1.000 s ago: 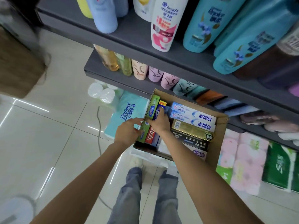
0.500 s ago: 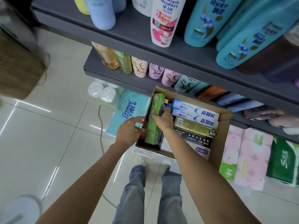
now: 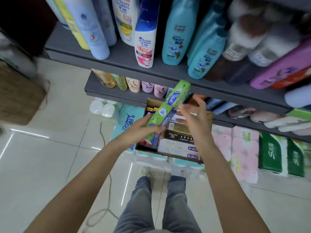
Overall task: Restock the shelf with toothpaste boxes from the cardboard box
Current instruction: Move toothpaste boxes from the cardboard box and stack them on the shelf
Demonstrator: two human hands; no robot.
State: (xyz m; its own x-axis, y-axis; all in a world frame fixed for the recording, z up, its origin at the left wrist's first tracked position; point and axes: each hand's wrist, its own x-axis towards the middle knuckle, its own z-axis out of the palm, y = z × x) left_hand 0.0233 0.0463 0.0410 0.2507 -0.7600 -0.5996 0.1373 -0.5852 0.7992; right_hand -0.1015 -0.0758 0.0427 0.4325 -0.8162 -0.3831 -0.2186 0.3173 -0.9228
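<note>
A green toothpaste box point(image 3: 170, 106) is lifted out above the cardboard box point(image 3: 207, 132), tilted with its far end up toward the grey shelf point(image 3: 127, 59). My left hand point(image 3: 139, 130) grips its lower end. My right hand point(image 3: 191, 118) is just right of the box with fingers spread and loose, holding nothing. Several more toothpaste boxes point(image 3: 178, 145) lie flat inside the cardboard box, white, gold and black ones on the right, upright ones at the left.
Shampoo bottles point(image 3: 175, 34) fill the grey shelf above; smaller bottles point(image 3: 134, 83) line a lower shelf. Tissue packs point(image 3: 126, 120) and toilet roll packs point(image 3: 239, 148) stand around the cardboard box on the tiled floor. A cable point(image 3: 104, 195) runs past my legs.
The green toothpaste box has risen out of the cardboard box, held by my left hand. My right hand has let go of it and opened. The view has tilted up toward the shelf.
</note>
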